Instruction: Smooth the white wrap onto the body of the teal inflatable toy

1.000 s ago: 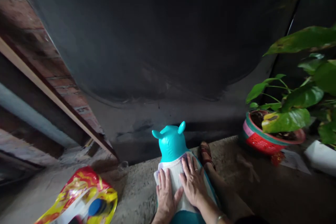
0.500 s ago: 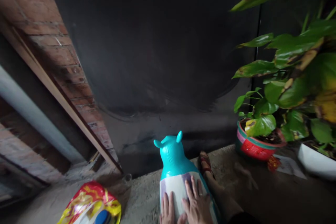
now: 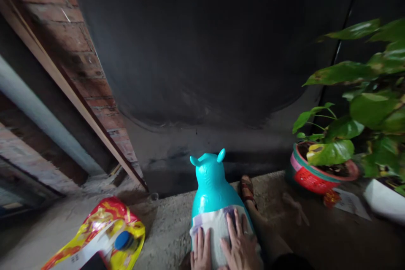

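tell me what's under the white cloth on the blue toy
The white cloth lies over the back of the teal animal toy; both hands, left hand and right hand, press flat on it. The toy's surface beneath the cloth is covered.

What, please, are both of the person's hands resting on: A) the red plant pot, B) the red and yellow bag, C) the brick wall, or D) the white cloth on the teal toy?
D: the left hand and right hand lie flat, side by side, on the white cloth draped over the teal toy.
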Available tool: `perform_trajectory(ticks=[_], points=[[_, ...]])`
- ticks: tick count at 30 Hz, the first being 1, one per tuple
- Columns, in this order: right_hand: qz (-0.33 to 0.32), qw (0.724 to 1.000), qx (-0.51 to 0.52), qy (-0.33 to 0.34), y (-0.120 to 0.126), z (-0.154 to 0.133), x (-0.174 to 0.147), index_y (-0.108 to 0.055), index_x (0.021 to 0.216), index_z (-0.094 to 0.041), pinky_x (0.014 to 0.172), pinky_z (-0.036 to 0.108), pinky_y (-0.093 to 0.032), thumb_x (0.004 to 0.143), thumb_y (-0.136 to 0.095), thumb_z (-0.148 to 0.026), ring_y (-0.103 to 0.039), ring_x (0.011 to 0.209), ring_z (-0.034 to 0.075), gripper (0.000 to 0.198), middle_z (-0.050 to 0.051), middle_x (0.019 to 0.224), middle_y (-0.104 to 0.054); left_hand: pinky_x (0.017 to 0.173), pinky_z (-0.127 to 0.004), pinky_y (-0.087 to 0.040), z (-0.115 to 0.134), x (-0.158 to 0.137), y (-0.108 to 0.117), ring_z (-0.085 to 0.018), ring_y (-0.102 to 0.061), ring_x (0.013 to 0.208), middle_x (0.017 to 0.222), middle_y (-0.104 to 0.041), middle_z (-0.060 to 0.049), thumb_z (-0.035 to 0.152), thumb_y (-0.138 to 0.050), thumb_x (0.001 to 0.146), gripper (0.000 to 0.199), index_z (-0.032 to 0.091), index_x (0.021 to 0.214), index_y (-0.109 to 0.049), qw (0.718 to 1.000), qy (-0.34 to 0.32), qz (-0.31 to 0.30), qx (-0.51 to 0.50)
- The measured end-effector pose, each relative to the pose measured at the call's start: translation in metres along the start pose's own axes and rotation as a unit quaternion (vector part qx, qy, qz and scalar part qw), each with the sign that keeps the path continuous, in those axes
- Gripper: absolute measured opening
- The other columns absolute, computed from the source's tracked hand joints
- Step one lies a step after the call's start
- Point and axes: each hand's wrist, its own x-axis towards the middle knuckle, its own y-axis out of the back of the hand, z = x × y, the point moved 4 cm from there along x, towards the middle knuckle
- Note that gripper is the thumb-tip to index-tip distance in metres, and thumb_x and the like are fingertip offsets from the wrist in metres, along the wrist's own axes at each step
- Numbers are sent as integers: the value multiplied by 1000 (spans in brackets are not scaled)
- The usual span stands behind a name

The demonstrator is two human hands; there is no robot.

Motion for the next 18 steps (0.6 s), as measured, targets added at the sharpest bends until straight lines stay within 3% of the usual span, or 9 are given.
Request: perform_trajectory(ticks=[3,7,11,18], points=[[-52,998,-34,-8,-21,-18,-13,-14,153,-27,104,67,-37,94,-35,-40,-8,147,38,63,6,161,-4,107,-58,-41,-5,29,4,-39,-11,146,157,-10,-17,54,-66,76,95,12,148,-20,999,-53,12,-4],[-60,998,-32,-12,-17,-27,22,-1,152,-29,110,65,-31,97,-28,-41,-2,149,32,62,1,160,9,112,-61,-33,-7,66,10,-35,-1,147,158,0,-13,54,-62,79,95,14,149,-12,998,-50,-7,-43],[-46,999,-17,-10,-14,-28,38,1,152,-29,111,66,-30,98,-28,-39,-2,149,31,62,0,160,8,115,-59,-28,-6,78,15,-33,2,147,158,1,-13,55,-60,80,94,12,149,-13,997,-50,-11,-54],[-42,998,-27,-22,-16,-31,2,-15,152,-28,109,64,-33,97,-33,-38,-13,146,36,58,4,160,-5,115,-56,-30,-7,53,14,-32,-1,148,159,-1,-13,53,-54,80,91,10,149,-13,995,-9,-59,-81]])
